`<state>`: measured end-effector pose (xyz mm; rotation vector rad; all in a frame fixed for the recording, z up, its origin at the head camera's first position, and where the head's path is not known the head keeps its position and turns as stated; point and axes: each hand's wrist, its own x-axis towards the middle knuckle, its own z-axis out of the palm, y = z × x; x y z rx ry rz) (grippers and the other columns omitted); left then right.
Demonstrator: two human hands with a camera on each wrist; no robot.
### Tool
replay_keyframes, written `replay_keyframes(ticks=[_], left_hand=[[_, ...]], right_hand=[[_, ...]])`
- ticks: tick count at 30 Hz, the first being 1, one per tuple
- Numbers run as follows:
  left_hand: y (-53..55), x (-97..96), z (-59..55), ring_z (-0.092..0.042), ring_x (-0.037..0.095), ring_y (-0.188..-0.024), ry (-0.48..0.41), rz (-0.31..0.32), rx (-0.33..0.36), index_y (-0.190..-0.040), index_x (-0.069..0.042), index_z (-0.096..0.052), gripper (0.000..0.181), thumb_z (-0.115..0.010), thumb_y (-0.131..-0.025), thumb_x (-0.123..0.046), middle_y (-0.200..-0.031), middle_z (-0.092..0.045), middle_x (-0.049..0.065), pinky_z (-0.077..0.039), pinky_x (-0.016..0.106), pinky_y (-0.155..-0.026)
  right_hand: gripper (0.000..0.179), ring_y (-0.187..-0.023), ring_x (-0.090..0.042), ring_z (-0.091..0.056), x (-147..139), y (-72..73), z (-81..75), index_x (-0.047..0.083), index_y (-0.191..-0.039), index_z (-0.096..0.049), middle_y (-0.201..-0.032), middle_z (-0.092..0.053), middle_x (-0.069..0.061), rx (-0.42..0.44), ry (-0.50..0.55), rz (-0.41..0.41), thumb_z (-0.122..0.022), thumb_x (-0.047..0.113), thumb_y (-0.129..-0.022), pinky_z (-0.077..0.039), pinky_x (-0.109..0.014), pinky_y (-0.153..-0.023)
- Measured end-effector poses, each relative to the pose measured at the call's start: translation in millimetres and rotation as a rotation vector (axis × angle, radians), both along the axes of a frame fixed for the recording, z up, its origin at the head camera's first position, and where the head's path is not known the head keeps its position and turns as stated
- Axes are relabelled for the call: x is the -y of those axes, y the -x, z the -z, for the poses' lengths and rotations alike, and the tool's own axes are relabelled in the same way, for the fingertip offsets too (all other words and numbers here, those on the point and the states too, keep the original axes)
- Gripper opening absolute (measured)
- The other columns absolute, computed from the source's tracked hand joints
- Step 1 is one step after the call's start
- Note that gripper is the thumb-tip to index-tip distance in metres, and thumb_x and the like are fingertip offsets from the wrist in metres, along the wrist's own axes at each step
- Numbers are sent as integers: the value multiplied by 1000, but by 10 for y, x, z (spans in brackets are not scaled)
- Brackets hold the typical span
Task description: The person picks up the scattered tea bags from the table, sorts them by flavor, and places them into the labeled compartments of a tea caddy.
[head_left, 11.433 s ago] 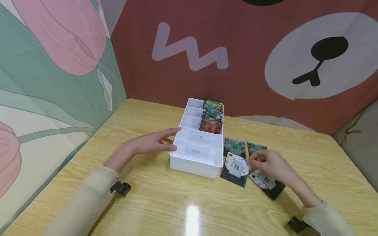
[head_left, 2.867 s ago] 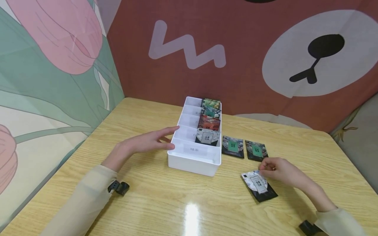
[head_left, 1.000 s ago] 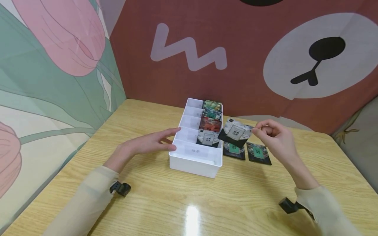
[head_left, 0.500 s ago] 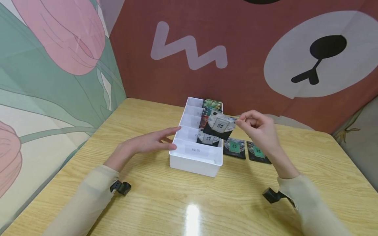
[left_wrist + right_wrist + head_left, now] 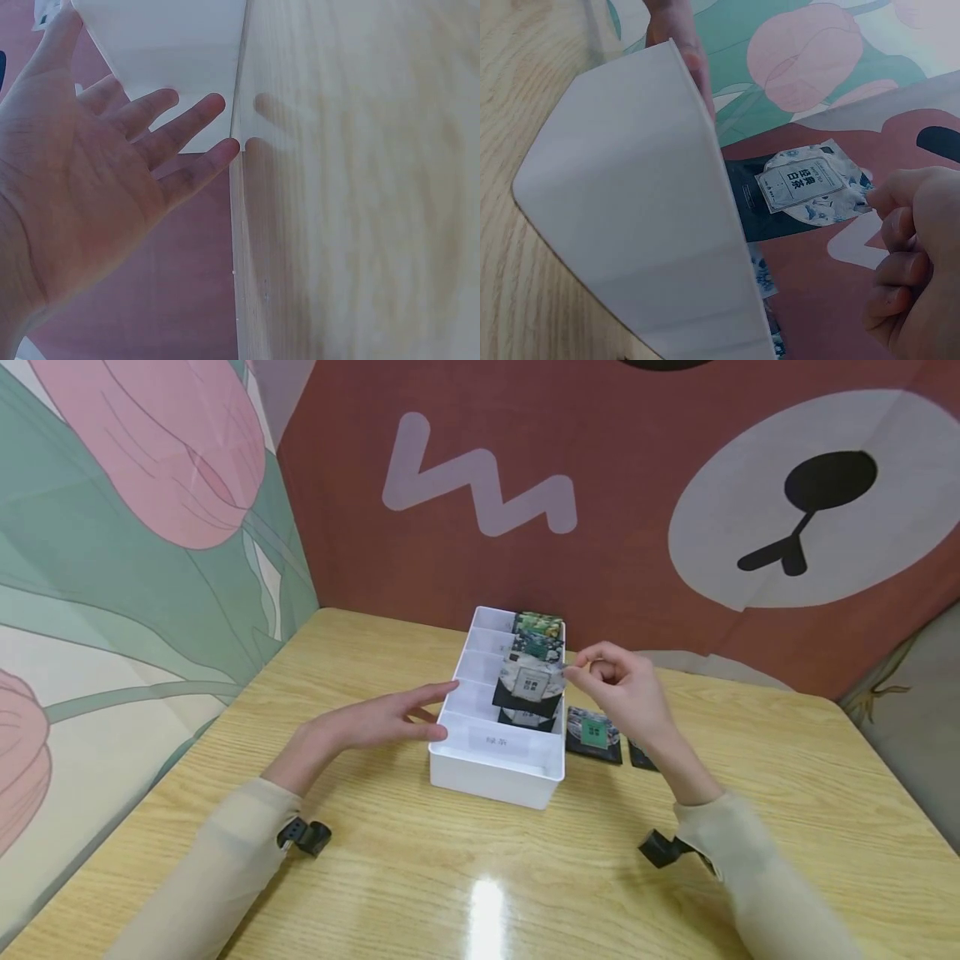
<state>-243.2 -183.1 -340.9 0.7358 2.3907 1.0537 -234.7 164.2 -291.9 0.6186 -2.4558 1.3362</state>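
My right hand (image 5: 626, 693) pinches the right edge of a white-and-black tea sachet (image 5: 529, 682) between thumb and forefinger. The sachet hangs over a long white divided box (image 5: 487, 781); in the right wrist view, the held sachet (image 5: 802, 186) shows its printed face above the box wall (image 5: 637, 195). Another white-and-black sachet (image 5: 527, 720) stands in the fourth compartment from the back, partly hidden beneath it. At the box's left rim rests my left hand (image 5: 375, 723), thumb and fingertips touching the side. The left wrist view shows that hand (image 5: 82, 172) with fingers spread.
Green-labelled sachets fill the second compartment, with yellow-green ones (image 5: 537, 624) behind. Right of the box on the wooden table (image 5: 390, 877) lie two green-labelled dark sachets, one in full view (image 5: 594, 735), one (image 5: 643, 757) partly behind my right hand. The front compartment (image 5: 495, 743) bears a label.
One white-and-black sachet has gone into the fourth compartment. My right hand then lifted the other from the table and carried it left over the box. My left hand has stayed at the rim.
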Motion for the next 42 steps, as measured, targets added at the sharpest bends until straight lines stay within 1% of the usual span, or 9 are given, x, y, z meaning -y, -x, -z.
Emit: replay_keyframes(ticks=[8, 15, 18, 21, 25, 29, 32, 37, 42], left_hand=[[8, -7, 6, -44, 22, -140, 11, -4, 7, -157, -44, -18, 81, -62, -91, -60, -163, -25, -10, -37, 49, -114], [-11, -3, -12, -44, 23, -140, 4, -11, 1, -157, -44, -17, 81, -62, -91, -59, -163, -25, -9, -38, 49, -113], [-20, -4, -14, -45, 23, -139, -2, -14, -2, -157, -44, -17, 81, -62, -91, -59, -163, -25, -8, -39, 48, -113], [-24, -9, -8, -45, 24, -139, -4, -9, -7, -157, -44, -17, 80, -62, -92, -58, -163, -25, -7, -40, 48, -112], [-14, -14, 2, -46, 24, -139, -1, -6, -5, -157, -43, -18, 80, -62, -92, -57, -162, -27, -7, -39, 48, -113], [-3, -6, 12, -47, 23, -138, -4, -6, -2, -157, -41, -18, 81, -63, -92, -57, -162, -27, -7, -40, 47, -113], [-3, 3, 16, -48, 22, -137, -8, -6, 1, -158, -41, -18, 81, -63, -92, -57, -162, -27, -7, -40, 47, -113], [-15, 3, 2, -50, 23, -136, -10, -2, 5, -158, -41, -17, 81, -63, -92, -56, -162, -28, -5, -39, 47, -113], [-21, -9, -12, -47, 23, -138, -13, 3, 2, -157, -42, -17, 80, -62, -93, -56, -163, -27, -6, -39, 48, -113]], right_hand=[[15, -43, -16, -32, 26, 91, 212, 14, -98, -68, -52, -39, 1, 110, -107, 30, -68, 29, -95, -28, -30, -42], [13, -45, -14, -29, 19, 189, 333, 19, -100, -67, -54, -39, 1, 149, -136, 3, -67, 31, -95, -29, -30, -46], [19, -45, -16, -31, -8, 223, 352, 21, -104, -66, -56, -41, 0, 165, -135, 5, -66, 37, -96, -31, -31, -47], [25, -45, -18, -34, -54, 239, 352, 21, -108, -66, -56, -42, 0, 176, -117, 36, -64, 43, -96, -32, -32, -46], [27, -44, -19, -34, -143, 251, 327, 18, -108, -67, -54, -41, 0, 139, -117, 65, -63, 42, -97, -31, -32, -44], [30, -44, -19, -34, -249, 296, 310, 16, -109, -68, -53, -41, 0, 118, -138, 62, -62, 42, -97, -31, -32, -45], [32, -45, -17, -34, -341, 350, 316, 17, -112, -67, -54, -43, -1, 154, -172, 47, -62, 44, -97, -33, -32, -45], [35, -45, -14, -36, -520, 445, 363, 15, -117, -65, -57, -49, -6, 261, -270, 9, -63, 43, -97, -34, -33, -46], [41, -55, -23, -47, -702, 517, 399, 9, -123, -65, -63, -56, -12, 322, -343, -9, -63, 40, -97, -38, -32, -52]])
